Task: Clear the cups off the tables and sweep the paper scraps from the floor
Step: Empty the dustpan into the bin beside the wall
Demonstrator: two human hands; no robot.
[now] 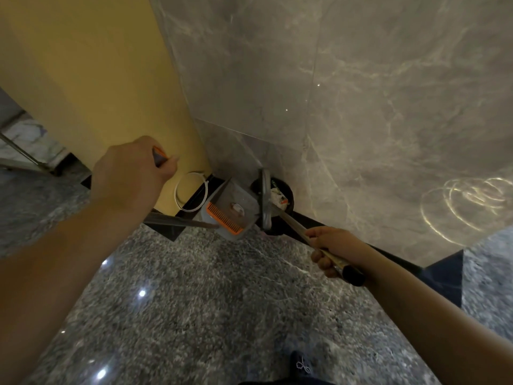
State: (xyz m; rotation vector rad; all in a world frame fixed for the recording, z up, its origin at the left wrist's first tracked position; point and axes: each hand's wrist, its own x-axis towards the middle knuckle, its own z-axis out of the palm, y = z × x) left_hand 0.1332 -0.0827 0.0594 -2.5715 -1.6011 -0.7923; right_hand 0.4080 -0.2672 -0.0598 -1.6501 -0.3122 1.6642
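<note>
My left hand (133, 168) is curled round the top of the dustpan handle (159, 157), up near the orange tip, so I can keep the dustpan (230, 209) tipped toward the black bin (287, 190) in the corner without bending down. The pan sits just beside the bin, its mouth tilted that way, and a small paper scrap (236, 208) lies inside it next to the orange comb (224, 218) on its edge. My right hand (333, 251) is wrapped round the broom handle (316, 243) near its dark end cap, fingers closed on it, which puts the broom head (265, 201) between pan and bin, where I judge it can nudge the scrap across. White scraps already show in the bin (277, 197). A white ring (191, 191) leans at the foot of the yellow wall (91, 79). No cups are in view. I reckon the sweeping is near its end, with the emptying in hand; tipping too sharply could spill the scrap onto the floor (208, 301).
</note>
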